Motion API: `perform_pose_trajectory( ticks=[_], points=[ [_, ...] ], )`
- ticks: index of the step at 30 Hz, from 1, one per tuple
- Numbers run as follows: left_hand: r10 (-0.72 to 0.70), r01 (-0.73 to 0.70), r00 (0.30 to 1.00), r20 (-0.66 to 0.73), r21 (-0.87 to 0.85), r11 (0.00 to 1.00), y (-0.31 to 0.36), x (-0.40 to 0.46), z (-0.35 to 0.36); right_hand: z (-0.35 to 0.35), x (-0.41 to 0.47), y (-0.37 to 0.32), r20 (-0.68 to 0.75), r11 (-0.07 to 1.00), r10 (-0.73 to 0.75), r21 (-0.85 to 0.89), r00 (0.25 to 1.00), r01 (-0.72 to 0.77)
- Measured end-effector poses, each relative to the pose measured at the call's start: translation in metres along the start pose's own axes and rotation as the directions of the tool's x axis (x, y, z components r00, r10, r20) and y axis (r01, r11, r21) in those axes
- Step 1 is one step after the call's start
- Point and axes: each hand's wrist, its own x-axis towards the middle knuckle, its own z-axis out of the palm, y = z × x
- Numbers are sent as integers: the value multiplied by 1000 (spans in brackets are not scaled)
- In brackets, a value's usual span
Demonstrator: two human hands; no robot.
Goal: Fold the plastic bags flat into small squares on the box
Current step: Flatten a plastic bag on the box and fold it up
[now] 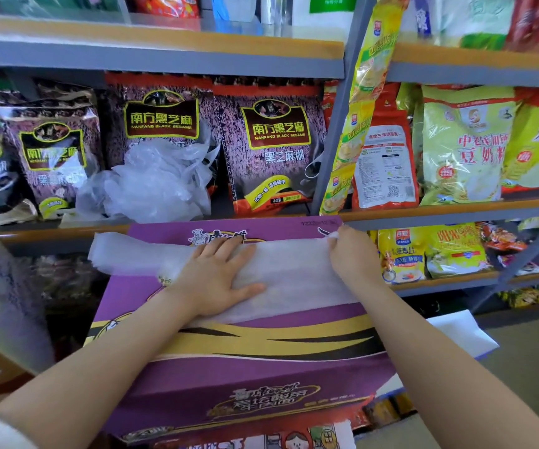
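Two hands [219,273] flatten one bag [294,273] on one box [261,361].

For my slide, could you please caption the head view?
Left hand flattens a plastic bag on the purple box; right hand pinches its end.

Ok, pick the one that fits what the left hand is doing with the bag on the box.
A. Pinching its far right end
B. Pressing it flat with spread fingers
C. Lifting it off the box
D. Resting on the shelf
B: the left hand lies palm down, fingers straight and spread, on the plastic bag stretched across the purple box; the right hand pinches the end.
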Motion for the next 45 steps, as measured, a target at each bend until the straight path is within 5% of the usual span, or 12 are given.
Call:
perform_pose_trajectory(
  ticks=[6, 9, 11, 13, 17, 38, 41, 45],
  points=[
    [4, -4, 1000, -18, -11, 1000, -5, 5, 2, 5, -9, -9, -83, 982, 13, -185, 996, -29],
    [25, -25, 1000, 2, -31, 999, -5, 5, 3, 5, -24, -29, -163, 941, -275, -245, 947, 231],
    [30, -28, 999, 34, -55, 998, -4, 5, 3, 8, -37, -50, -21, 865, -483, -165, 876, 473],
    [30, -27, 998, 56, -57, 998, -5, 6, 3, 15, -45, -62, 210, 843, -506, -86, 837, 531],
    [24, -21, 997, 77, -47, 999, -9, 4, 4, 21, -37, -45, 393, 888, -391, -76, 832, 453],
    [-354, 367, 920, 171, -56, 928, -35, -27, -13, 4, -29, -1, 357, 956, -149, -185, 922, 226],
    [-193, 192, 981, -20, -22, 981, 7, -16, -22, 6, -30, -3, 351, 960, -170, -153, 921, 235],
    [78, -72, 997, 12, -265, 961, 97, 23, -21, -3, -23, 3, 336, 974, -228, 76, 914, 215]
  ],
)
